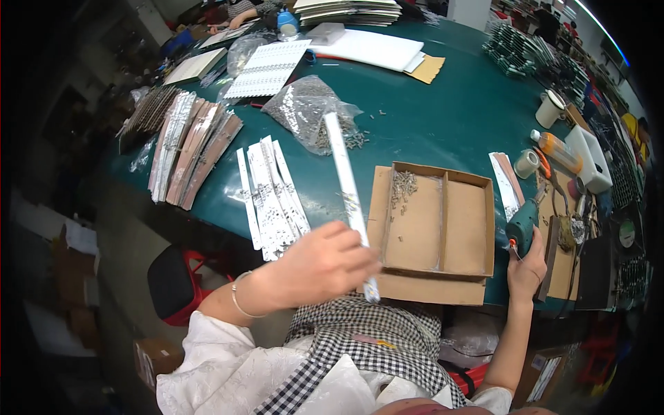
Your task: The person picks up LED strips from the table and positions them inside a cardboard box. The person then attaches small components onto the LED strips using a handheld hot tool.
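Note:
My left hand (332,266) is closed round a long, narrow white strip (342,162) with small metal parts along it, held slanting upward beside the cardboard tray (490,228). Motion blurs the fingers a little. On the right, my right hand (527,271) grips a green hand-held power tool (523,225) with an orange-red piece near the fingers; its exact kind is unclear. Small metal pieces like screws (403,187) lie in the tray's left compartment. Left of my left hand, similar white strips (266,197) lie in a loose stack.
A clear plastic bag of small metal parts (301,104) spills onto the green table (429,117). Bundled strips (190,149) lie far left. To the right are an orange bottle (559,151), a white container (589,159), a tape roll (526,163) and a mug (550,108).

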{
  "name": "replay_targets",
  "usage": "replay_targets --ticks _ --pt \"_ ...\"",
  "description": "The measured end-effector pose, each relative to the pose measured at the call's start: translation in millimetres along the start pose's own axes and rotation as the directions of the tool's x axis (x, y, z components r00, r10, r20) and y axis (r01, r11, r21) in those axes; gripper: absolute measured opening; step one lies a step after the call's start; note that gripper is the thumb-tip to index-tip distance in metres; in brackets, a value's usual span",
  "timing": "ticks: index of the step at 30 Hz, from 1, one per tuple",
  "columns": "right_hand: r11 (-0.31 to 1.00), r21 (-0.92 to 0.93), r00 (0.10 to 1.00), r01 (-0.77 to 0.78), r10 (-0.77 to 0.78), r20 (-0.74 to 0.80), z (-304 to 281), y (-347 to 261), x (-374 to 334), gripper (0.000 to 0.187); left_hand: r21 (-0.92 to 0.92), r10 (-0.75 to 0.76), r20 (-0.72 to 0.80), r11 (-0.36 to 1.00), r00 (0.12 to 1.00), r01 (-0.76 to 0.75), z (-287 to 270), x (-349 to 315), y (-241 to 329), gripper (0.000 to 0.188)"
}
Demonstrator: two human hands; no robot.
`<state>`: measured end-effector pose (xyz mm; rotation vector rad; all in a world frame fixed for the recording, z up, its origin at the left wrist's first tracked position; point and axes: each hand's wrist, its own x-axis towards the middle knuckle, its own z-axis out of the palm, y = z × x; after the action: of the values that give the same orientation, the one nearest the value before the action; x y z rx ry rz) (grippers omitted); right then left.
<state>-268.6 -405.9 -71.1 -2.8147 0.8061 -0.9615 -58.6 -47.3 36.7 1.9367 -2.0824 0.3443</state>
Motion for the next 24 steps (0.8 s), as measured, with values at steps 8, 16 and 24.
replay_targets --ticks 8,16,24 --pt "0.989 0.008 0.988 -0.147 0.146 0.05 9 5 1 0.067 0.143 -0.327 -0.025 0.934 0.945 0.327 -19 -72 -32 0.021" --pt "0.982 0.039 0.979 -0.184 0.179 0.101 12 8 -4 0.063 0.067 -0.356 0.007 0.933 0.935 0.354 -5 -98 -46 0.019" --pt "0.902 0.293 0.945 -0.318 0.326 0.025 2 25 -20 0.052 -0.03 -0.365 -0.003 0.931 0.931 0.364 -7 -106 -57 0.022"
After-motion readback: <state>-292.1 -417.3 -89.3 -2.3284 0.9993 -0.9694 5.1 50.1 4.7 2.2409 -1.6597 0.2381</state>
